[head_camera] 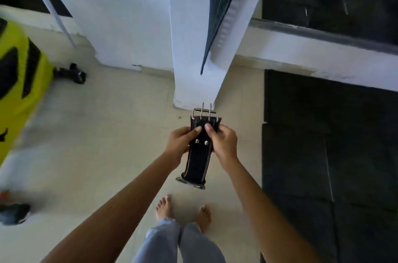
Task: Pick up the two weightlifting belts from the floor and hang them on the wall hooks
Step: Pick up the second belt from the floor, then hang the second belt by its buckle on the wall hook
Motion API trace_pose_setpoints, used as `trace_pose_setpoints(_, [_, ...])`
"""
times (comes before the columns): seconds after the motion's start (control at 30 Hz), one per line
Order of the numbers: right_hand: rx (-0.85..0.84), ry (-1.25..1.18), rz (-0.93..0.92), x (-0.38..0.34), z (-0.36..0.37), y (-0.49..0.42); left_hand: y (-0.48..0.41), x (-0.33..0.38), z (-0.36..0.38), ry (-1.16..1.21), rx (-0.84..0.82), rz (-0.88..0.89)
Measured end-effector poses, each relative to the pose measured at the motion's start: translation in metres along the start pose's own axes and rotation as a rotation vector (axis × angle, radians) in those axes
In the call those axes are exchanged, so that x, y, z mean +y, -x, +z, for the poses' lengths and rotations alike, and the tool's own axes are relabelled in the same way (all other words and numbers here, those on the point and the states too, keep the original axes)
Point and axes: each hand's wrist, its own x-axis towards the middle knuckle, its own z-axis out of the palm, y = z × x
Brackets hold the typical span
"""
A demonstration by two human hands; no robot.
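Note:
I hold a black leather weightlifting belt (199,155) with white stitching in front of me, buckle end up. Its steel two-prong buckle (205,113) points toward the white pillar (189,47). My left hand (181,144) grips the belt's left edge just below the buckle, and my right hand (223,144) grips the right edge, thumbs on the front. The belt's lower end hangs free above the floor. A second dark belt (219,10) hangs flat against the pillar, its tip near mid-height. The hook holding it is out of view.
Beige tiled floor (120,133) lies under my bare feet (183,211). Black rubber mats (331,155) cover the floor to the right. A yellow-and-black object (19,83) stands at the left with a small black item (73,73) beside it.

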Motion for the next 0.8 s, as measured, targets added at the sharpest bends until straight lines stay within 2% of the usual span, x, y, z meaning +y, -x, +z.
trace_pose_setpoints(0.27, [0.083, -0.108, -0.255, -0.155, -0.064, 0.061, 0.104, 0.117, 0.028, 0.04, -0.02, 0.424])
trace_pose_setpoints(0.53, [0.105, -0.33, -0.436, -0.259, -0.117, 0.101, 0.168, 0.212, 0.064, 0.092, -0.037, 0.75])
trace_pose_setpoints(0.67, [0.031, -0.463, -0.504, -0.28, -0.133, 0.128, 0.197, 0.247, 0.084, 0.14, -0.037, 0.903])
trace_pose_setpoints(0.8, [-0.086, -0.406, -0.486, -0.242, -0.126, 0.149, 0.221, 0.28, 0.094, 0.172, -0.004, 0.989])
